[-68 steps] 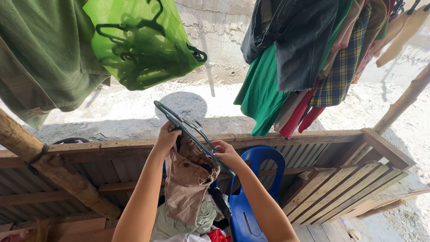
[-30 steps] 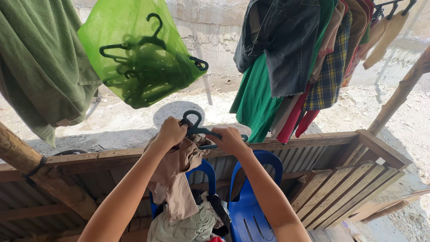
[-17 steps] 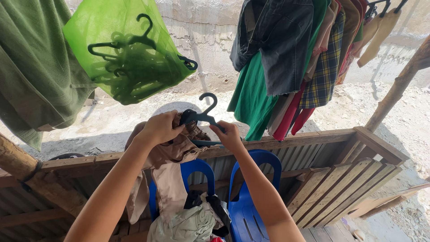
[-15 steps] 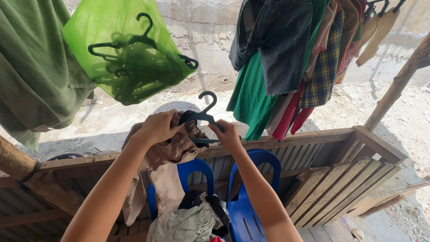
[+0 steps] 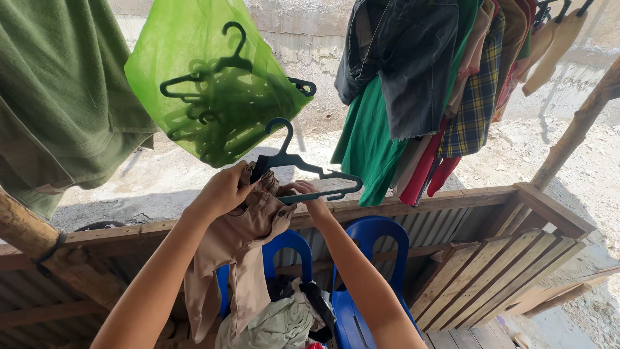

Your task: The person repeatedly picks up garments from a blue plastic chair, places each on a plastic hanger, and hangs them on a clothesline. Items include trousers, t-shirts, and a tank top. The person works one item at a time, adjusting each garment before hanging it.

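A dark plastic hanger (image 5: 303,165) with its hook up is raised in front of me. A brown garment (image 5: 236,252) hangs from its left end and drapes down. My left hand (image 5: 223,187) grips the garment's top at the hanger's left shoulder. My right hand (image 5: 310,197) holds the hanger's lower bar near its middle, fingers also touching the cloth.
A green bag (image 5: 206,77) full of dark hangers hangs above left, beside a green towel (image 5: 58,97). Several hung clothes (image 5: 426,77) crowd the upper right. Two blue plastic chairs (image 5: 368,245) below hold a laundry pile (image 5: 278,320). A wooden railing (image 5: 452,200) runs across.
Both hands have lifted the hanger and brown garment higher, from down near the chairs. The hanger's hook now stands upright and the garment drapes from its left shoulder.
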